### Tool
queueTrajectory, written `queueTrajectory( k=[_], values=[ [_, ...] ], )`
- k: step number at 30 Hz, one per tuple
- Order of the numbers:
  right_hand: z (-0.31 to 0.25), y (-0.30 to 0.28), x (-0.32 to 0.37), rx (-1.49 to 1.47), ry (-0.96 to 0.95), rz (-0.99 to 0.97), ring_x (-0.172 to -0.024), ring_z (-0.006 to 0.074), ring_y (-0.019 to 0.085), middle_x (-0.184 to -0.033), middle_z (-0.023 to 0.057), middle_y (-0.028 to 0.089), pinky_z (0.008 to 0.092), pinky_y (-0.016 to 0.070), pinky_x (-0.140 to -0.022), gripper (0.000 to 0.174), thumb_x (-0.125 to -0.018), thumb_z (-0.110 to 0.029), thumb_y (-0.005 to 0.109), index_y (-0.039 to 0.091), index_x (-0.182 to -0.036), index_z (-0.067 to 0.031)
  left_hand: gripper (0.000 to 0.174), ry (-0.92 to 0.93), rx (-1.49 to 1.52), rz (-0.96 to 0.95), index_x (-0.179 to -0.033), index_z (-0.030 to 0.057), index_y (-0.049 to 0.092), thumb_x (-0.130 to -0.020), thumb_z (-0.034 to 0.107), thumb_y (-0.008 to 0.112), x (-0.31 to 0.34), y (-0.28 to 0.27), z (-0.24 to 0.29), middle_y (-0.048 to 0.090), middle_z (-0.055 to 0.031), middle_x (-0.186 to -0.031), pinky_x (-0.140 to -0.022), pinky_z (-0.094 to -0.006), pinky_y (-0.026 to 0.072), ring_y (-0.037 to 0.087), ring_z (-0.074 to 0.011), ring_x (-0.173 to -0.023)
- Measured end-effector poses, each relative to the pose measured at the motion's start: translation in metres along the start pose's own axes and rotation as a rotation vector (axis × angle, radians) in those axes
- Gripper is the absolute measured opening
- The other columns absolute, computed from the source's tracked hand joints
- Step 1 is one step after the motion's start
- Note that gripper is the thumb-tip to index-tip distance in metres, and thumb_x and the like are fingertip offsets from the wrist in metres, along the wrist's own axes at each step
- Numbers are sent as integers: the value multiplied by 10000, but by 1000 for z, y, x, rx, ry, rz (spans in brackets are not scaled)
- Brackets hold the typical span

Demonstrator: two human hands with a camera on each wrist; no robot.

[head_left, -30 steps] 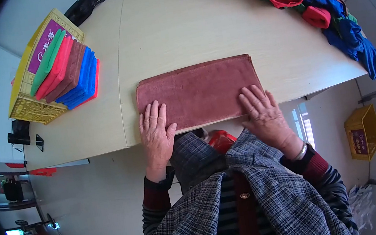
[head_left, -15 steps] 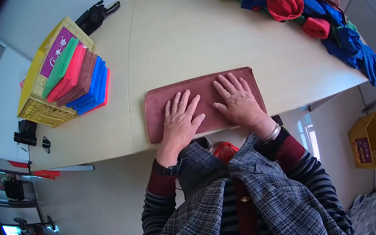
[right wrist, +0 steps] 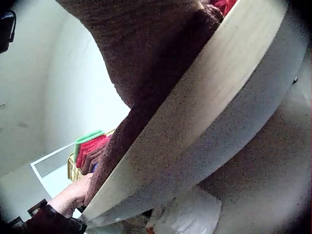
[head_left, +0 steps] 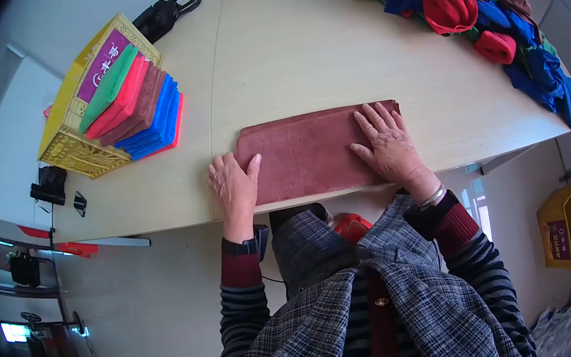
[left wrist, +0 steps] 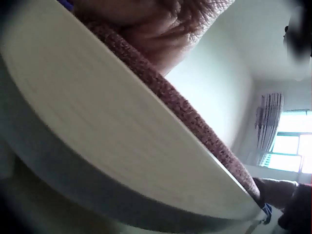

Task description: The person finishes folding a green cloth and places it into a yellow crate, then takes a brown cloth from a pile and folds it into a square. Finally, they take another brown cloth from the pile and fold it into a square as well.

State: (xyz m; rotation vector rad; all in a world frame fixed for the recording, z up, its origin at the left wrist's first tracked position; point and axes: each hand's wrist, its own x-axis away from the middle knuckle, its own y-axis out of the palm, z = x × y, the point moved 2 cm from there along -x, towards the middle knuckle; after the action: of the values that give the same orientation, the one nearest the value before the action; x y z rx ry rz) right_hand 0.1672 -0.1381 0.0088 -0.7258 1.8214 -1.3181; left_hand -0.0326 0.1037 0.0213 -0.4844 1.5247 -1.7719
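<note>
A folded brown towel point(head_left: 304, 154) lies flat along the table's front edge, its fuzzy side showing as a thick layer in the left wrist view. My left hand point(head_left: 233, 189) is at its left edge, fingers bent down past the edge and thumb over the top. The left fingertips are hidden, so I cannot tell whether they pinch the towel. Spread over the right end of the towel is my right hand point(head_left: 392, 149), palm down with straight fingers. In the right wrist view, the left hand point(right wrist: 73, 195) touches the towel's far end.
Folded green, red, brown and blue towels point(head_left: 133, 108) lean in a stack against a yellow basket point(head_left: 70, 154) at left. A heap of loose coloured towels point(head_left: 450, 2) fills the back right. A black bag point(head_left: 164, 18) lies behind the basket. Another yellow basket point(head_left: 564, 227) is at lower right.
Both hands were closer together on the towel half a second ago. They have moved apart, the left to the left edge with its fingers now bent, the right toward the right end.
</note>
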Motion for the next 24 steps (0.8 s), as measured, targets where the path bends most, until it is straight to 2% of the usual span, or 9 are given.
queueTrajectory(
  k=[1, 2, 5, 10, 13, 14, 17, 22, 24],
  values=[
    [0, 1, 0, 3, -1, -6, -1492, 336, 279, -1587, 149, 365, 483, 187, -1228, 668, -1007, -504, 479, 412, -1516, -77, 541, -95, -56, -35, -1276, 17, 594, -940, 439, 635, 3, -4, -1, 551, -238, -1385, -1052, -500, 411, 504, -390, -1287],
    [0, 1, 1, 3, -6, -6, -1492, 336, 279, -1587, 149, 365, 483, 187, -1228, 668, -1007, -504, 479, 412, -1516, -77, 541, -100, -56, -32, -1276, 17, 594, -940, 439, 635, 4, -2, -1, 551, -238, -1385, -1052, -500, 411, 504, -390, -1287],
    [-1, 3, 0, 17, -4, 10, -1487, 334, 288, -1578, 150, 378, 484, 197, -1225, 661, -1000, -483, 503, 420, -1509, -71, 443, -98, 136, -22, -1020, -13, 624, -853, 378, 751, 2, 5, 1, 637, -245, -1217, -911, -518, 484, 590, -418, -1138],
    [-6, 4, 1, 31, 11, 16, -1482, 329, 301, -1563, 151, 399, 496, 205, -1219, 641, -987, -451, 534, 438, -1495, -72, 403, -189, 440, -147, -1087, -22, 635, -865, 294, 750, -5, 5, 0, 687, -200, -1139, -879, -474, 520, 661, -376, -1021],
    [-27, 7, -1, 4, -47, 38, -1471, 323, 320, -1551, 148, 416, 515, 216, -1212, 615, -981, -416, 550, 460, -1475, -62, 368, -267, 1311, -230, -1152, -10, 645, -870, 201, 749, -7, 21, -15, 692, -132, -1150, -891, -411, 529, 680, -279, -997],
    [-34, 8, -2, 5, -41, 37, -1471, 323, 320, -1551, 148, 416, 515, 216, -1212, 615, -981, -416, 550, 460, -1475, -62, 368, -264, 1311, -236, -1152, -10, 645, -870, 201, 749, -6, 20, -19, 692, -132, -1150, -891, -411, 529, 680, -279, -997],
    [-57, 12, -10, 29, -87, 31, -1458, 333, 338, -1540, 149, 429, 533, 236, -1197, 584, -983, -381, 546, 473, -1461, -53, 434, -283, 1477, -388, -1283, 6, 602, -892, 149, 724, 0, 3, -20, 692, -88, -1141, -937, -368, 524, 666, -224, -1056],
    [-80, 17, -23, 92, -92, 20, -1439, 351, 357, -1523, 155, 444, 541, 255, -1182, 563, -979, -339, 544, 477, -1454, -45, 431, -313, 1613, -393, -1287, 4, 600, -891, 136, 711, 6, 16, -39, 691, -90, -1148, -947, -362, 520, 665, -220, -1067],
    [-89, 21, -26, 91, -81, 11, -1430, 360, 365, -1511, 161, 454, 545, 267, -1170, 549, -971, -313, 544, 485, -1444, -41, 455, -252, 1638, -368, -1297, -6, 595, -885, 148, 712, 12, 1, -33, 682, -91, -1163, -932, -339, 518, 662, -200, -1042]
  ],
)
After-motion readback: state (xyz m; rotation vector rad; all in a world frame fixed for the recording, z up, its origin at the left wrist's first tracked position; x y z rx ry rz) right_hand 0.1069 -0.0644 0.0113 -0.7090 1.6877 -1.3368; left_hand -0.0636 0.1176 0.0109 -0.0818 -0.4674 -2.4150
